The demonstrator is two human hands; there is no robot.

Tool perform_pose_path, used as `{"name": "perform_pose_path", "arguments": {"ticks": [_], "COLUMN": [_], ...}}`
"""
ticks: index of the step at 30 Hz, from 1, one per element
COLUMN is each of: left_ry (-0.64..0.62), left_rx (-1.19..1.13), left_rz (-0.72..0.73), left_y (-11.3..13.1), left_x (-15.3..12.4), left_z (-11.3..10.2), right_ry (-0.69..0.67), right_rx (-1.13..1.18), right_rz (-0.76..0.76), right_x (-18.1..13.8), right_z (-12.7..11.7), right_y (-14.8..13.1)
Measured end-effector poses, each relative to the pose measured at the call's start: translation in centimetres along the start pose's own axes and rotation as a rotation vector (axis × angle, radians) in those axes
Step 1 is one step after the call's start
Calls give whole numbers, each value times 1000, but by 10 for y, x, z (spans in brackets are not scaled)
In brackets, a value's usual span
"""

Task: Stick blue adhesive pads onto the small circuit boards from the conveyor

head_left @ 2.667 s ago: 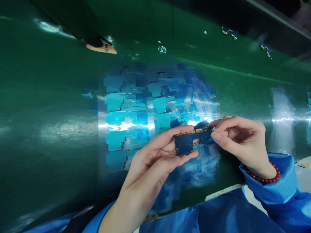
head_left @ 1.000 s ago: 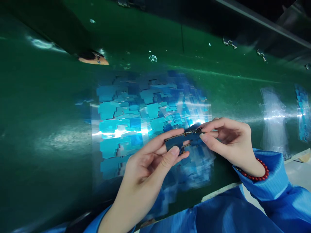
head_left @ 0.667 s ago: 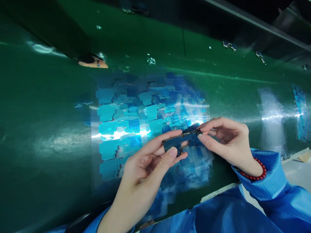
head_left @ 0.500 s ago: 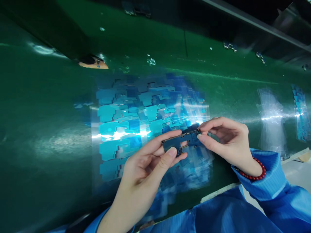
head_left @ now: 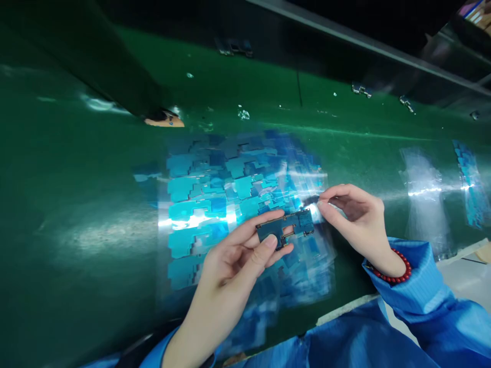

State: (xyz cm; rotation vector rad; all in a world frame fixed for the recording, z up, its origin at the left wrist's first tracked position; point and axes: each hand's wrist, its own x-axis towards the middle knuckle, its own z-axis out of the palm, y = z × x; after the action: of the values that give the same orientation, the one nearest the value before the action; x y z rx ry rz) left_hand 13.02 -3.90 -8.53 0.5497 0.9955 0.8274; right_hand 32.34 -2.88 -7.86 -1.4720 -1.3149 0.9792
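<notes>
The left hand (head_left: 228, 271) grips a circuit board (head_left: 273, 228): the thumb presses on its face near the left end, one finger runs along the top edge and another lies under the lower edge. The board's right end sticks out past the fingers. It is held up over the lower right part of the blue film layer (head_left: 184, 214), slightly tilted, its cutout facing the near side. The right hand (head_left: 360, 221) is just beyond the board's right end, apart from it, above the film layer's right border, with thumb and forefinger brought together; a dark patch shows at the tips, but I cannot tell whether they hold it.

Green bench (head_left: 95, 286) stretches left of the film layer, and another stretch lies between its right side and the clear sheets (head_left: 424, 179). The bench's near edge (head_left: 347, 308) runs slantwise close below the film layer. Just beyond the layer's far left corner stands a dark post (head_left: 130, 66); well beyond its far side runs a dark panel.
</notes>
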Motion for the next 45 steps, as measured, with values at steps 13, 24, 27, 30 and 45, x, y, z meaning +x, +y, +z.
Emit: {"name": "perform_pose_path", "arguments": {"ticks": [13, 24, 27, 30, 45], "left_ry": [-22, -75, -86, -88, -103], "left_rx": [-54, -150, -199, -240, -298], "left_rz": [36, 59, 80, 103, 83], "left_y": [-10, -28, -31, -31, -12], "left_x": [4, 16, 23, 26, 16], "left_z": [3, -4, -8, -10, -2], "right_ry": [-146, -245, -171, -233, -605], "right_rx": [154, 88, 100, 13, -706], "right_rz": [51, 56, 43, -68, -711], "right_x": [-9, -4, -5, -4, 40], "right_z": [11, 7, 9, 7, -24], "right_y": [10, 39, 49, 54, 10]}}
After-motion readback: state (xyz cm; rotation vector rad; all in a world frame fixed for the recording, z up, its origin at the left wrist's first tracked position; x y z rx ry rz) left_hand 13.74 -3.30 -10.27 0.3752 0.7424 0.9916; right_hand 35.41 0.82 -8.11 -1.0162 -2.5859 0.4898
